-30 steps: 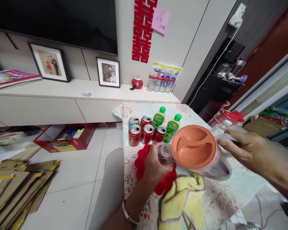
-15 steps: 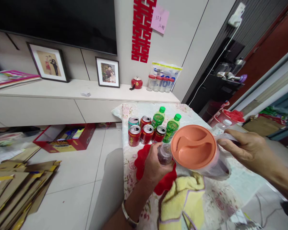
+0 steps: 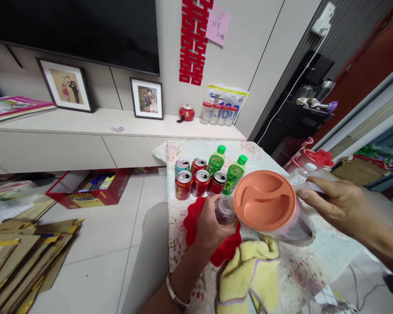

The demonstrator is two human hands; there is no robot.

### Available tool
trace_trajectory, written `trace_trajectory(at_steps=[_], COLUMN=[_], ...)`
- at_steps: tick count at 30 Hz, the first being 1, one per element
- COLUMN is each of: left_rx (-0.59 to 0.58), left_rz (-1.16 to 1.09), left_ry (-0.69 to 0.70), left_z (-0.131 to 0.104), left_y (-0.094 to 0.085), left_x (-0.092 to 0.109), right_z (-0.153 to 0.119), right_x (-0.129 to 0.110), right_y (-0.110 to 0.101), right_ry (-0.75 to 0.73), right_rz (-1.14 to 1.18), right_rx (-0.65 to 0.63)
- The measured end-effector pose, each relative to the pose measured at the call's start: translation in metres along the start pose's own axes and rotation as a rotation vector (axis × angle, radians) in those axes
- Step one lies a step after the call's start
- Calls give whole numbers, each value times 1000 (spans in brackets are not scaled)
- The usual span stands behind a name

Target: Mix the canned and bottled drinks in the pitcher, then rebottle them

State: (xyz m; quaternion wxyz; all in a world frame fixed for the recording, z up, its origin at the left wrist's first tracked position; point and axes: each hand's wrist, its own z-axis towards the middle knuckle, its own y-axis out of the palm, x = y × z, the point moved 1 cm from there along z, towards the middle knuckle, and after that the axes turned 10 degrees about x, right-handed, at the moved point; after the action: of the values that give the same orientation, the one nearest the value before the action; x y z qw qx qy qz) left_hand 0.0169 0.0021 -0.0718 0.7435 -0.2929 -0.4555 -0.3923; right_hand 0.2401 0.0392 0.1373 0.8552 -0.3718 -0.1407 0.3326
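L hand clamped round small clear bottle, dark liquid in it, over red mat. R hand gripping handle of clear pitcher w/ orange lid; pitcher tilted, btwn the hands, lid edge right by bottle mouth. Hands apart. Beyond L hand: cans grouped on table, 2 green-capped bottles next to them. Yellow towel nearer the wearer, below pitcher & R of L wrist.
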Motion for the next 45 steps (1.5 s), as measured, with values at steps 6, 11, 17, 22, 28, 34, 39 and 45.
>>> trace_trajectory(at_steps=[6, 11, 17, 22, 28, 34, 39, 45], left_rx=[1, 9, 9, -8, -20, -7, -10, -4], left_rz=[-2, -9, -9, -15, -9, -2, -7, -5], left_ry=[-1, 9, -2, -11, -17, -9, -16, -8], left_z=[0, 0, 0, 0, 0, 0, 1, 1], left_y=[1, 0, 1, 0, 0, 0, -1, 0], left_x=[0, 0, 0, 0, 1, 2, 3, 2], right_z=[1, 0, 2, 1, 0, 1, 3, 2], right_x=[-1, -2, -4, -2, 0, -3, -4, -4], right_y=[-1, -1, -2, -1, -1, -3, -3, -2], right_ry=[57, 107, 124, 122, 144, 145, 150, 141], right_rz=[24, 28, 39, 47, 39, 54, 59, 29], right_rx=[-37, -51, -62, -55, -67, -72, -49, -35])
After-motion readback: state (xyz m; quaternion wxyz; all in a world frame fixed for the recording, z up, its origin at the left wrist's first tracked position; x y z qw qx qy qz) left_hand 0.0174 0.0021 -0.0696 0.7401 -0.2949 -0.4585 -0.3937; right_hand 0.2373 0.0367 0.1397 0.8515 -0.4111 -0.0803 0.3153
